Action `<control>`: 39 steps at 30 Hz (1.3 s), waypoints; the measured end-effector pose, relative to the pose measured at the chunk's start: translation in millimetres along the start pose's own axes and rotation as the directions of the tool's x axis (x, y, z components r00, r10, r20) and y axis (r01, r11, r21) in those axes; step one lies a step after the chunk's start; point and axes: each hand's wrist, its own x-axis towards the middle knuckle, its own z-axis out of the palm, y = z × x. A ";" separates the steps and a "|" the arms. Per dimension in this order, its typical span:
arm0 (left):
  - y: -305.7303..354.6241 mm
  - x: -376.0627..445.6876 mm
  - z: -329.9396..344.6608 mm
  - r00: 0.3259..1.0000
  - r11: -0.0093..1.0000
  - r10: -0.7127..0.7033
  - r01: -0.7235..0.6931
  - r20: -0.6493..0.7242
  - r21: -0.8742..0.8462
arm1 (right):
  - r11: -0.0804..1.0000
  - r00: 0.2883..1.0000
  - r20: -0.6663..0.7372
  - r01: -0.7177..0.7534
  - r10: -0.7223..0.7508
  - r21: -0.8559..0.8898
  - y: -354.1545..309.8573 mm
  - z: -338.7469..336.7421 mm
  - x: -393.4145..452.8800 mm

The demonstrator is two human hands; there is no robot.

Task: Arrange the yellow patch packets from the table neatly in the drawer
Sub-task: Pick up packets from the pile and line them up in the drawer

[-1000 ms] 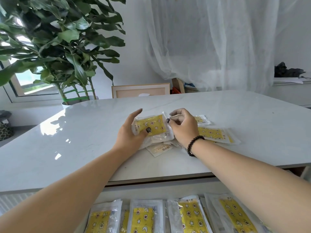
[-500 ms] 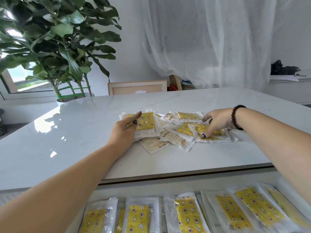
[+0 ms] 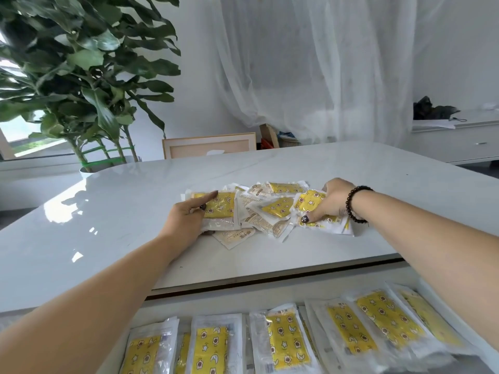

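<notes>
A loose pile of yellow patch packets (image 3: 272, 209) lies on the white table (image 3: 113, 211). My left hand (image 3: 189, 217) holds the leftmost packet (image 3: 220, 206), thumb on top and fingers along its far edge. My right hand (image 3: 330, 202) grips a packet (image 3: 310, 202) at the pile's right side, thumb pressed down on its near edge. Below the table's front edge the open drawer (image 3: 270, 295) holds a row of several yellow packets (image 3: 286, 341) lying side by side.
A large potted plant (image 3: 81, 85) stands past the table's far left corner. A wooden frame (image 3: 209, 145) leans behind the table under a white curtain (image 3: 310, 68). A low white cabinet (image 3: 459, 141) stands at the right.
My right hand left the packet held with the left hand and moved right to the pile's right side, where it now grips another packet. The left hand kept its packet.
</notes>
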 end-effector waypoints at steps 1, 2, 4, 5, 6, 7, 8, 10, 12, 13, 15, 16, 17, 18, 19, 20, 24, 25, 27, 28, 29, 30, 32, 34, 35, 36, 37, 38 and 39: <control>0.8 -3.5 -1.3 1.000 0.999 -0.019 0.019 0.008 0.031 | 0.999 1.000 -0.028 0.006 -0.005 0.036 0.7 -0.1 -6.8; 1.8 -8.2 -2.4 0.999 0.997 -0.043 0.042 0.014 0.068 | 0.997 0.999 -0.045 0.006 -0.003 0.072 0.7 -1.1 -14.4; 6.8 -20.8 -3.6 0.996 0.992 -0.088 0.086 0.014 0.093 | 0.986 0.999 -0.047 -0.009 0.017 0.166 1.9 -5.3 -25.0; 10.5 -27.5 -3.9 0.995 0.991 -0.096 0.095 0.006 0.092 | 0.962 0.999 -0.025 -0.025 0.033 0.272 2.8 -8.1 -29.6; 16.4 -34.3 -4.6 0.995 0.993 -0.095 0.095 -0.006 0.076 | 0.903 0.999 0.023 -0.050 0.044 0.427 2.8 -10.7 -34.6; 24.3 -41.6 -5.2 0.996 0.996 -0.083 0.084 -0.018 0.043 | 0.815 0.996 0.074 -0.082 0.048 0.573 2.8 -13.7 -40.5; 33.3 -48.4 -6.3 0.997 0.998 -0.067 0.068 -0.034 0.007 | 0.725 0.992 0.114 -0.115 0.050 0.679 1.3 -16.5 -48.1; 52.3 -63.7 -9.6 0.998 0.999 -0.032 0.029 -0.062 -0.046 | 0.616 0.990 0.138 -0.117 0.013 0.779 -3.7 -21.5 -65.9; 68.5 -80.7 -12.1 0.997 0.995 -0.039 0.033 -0.060 -0.095 | 0.543 0.991 0.126 -0.083 -0.043 0.836 -9.9 -25.6 -83.9; 74.4 -90.4 -12.7 0.997 0.992 -0.058 0.051 -0.054 -0.113 | 0.510 0.992 0.110 -0.060 -0.069 0.858 -13.1 -27.0 -93.3; 81.3 -111.6 -12.6 0.993 0.989 -0.109 0.105 -0.038 -0.106 | 0.446 0.990 0.071 -0.011 -0.119 0.895 -19.3 -27.9 -112.7; 82.9 -122.4 -12.8 0.991 0.988 -0.131 0.129 -0.022 -0.089 | 0.410 0.988 0.057 0.006 -0.141 0.912 -23.2 -27.2 -124.3; 84.8 -133.0 -13.2 0.990 0.987 -0.144 0.143 0.000 -0.075 | 0.379 0.986 0.047 0.018 -0.162 0.925 -26.5 -25.9 -135.8; 85.4 -141.8 -15.0 0.988 0.986 -0.153 0.155 0.026 -0.068 | 0.354 0.983 0.044 0.023 -0.179 0.935 -30.1 -23.6 -148.0; 86.9 -150.8 -17.6 0.986 0.984 -0.158 0.162 0.054 -0.070 | 0.339 0.980 0.046 0.024 -0.196 0.940 -33.7 -21.1 -161.2; 87.7 -159.1 -21.8 0.982 0.982 -0.162 0.170 0.099 -0.083 | 0.333 0.976 0.053 0.022 -0.213 0.943 -37.5 -17.7 -174.7; 92.5 -192.7 -37.0 0.964 0.989 -0.132 0.144 0.229 -0.037 | 0.321 0.948 0.108 -0.006 -0.301 0.947 -47.8 1.5 -217.5; 92.7 -198.7 -39.3 0.973 0.994 -0.108 0.112 0.205 -0.006 | 0.320 0.940 0.115 -0.007 -0.321 0.947 -49.3 5.6 -224.8; 94.6 -209.7 -44.5 0.987 0.997 -0.064 0.058 0.145 0.040 | 0.343 0.932 0.103 0.023 -0.346 0.939 -50.5 11.6 -235.0; 94.9 -212.9 -48.2 0.990 0.997 -0.053 0.046 0.129 0.055 | 0.373 0.932 0.088 0.054 -0.352 0.926 -50.4 13.0 -238.5; 96.7 -216.7 -52.1 0.992 0.997 -0.050 0.043 0.118 0.064 | 0.413 0.932 0.068 0.091 -0.356 0.906 -49.6 13.8 -240.9; 96.8 -217.3 -56.2 0.992 0.997 -0.049 0.042 0.113 0.067 | 0.455 0.934 0.044 0.132 -0.356 0.881 -48.5 13.8 -242.4; 98.3 -217.1 -63.5 0.995 0.997 -0.050 0.045 0.088 0.055 | 0.517 0.942 -0.025 0.205 -0.334 0.831 -44.4 11.6 -243.6; 100.2 -217.0 -70.9 0.997 0.998 -0.046 0.043 0.065 0.049 | 0.546 0.951 -0.120 0.265 -0.287 0.795 -39.7 6.8 -242.7; 101.3 -216.4 -74.3 0.997 0.998 -0.051 0.049 0.054 0.046 | 0.541 0.952 -0.163 0.282 -0.258 0.792 -37.3 3.4 -242.1; 101.2 -214.6 -77.8 0.997 0.998 -0.059 0.057 0.044 0.041 | 0.518 0.954 -0.187 0.284 -0.232 0.807 -35.4 -0.6 -242.4; 101.6 -213.3 -80.9 0.997 0.997 -0.071 0.070 0.036 0.028 | 0.465 0.959 -0.181 0.266 -0.219 0.844 -34.1 -4.3 -243.3; 101.8 -212.2 -83.5 0.996 0.996 -0.083 0.082 0.034 0.015 | 0.392 0.963 -0.146 0.228 -0.228 0.891 -33.8 -7.5 -245.5; 101.5 -211.4 -85.3 0.995 0.996 -0.094 0.094 0.031 0.005 | 0.323 0.960 -0.105 0.190 -0.261 0.927 -33.6 -9.5 -247.9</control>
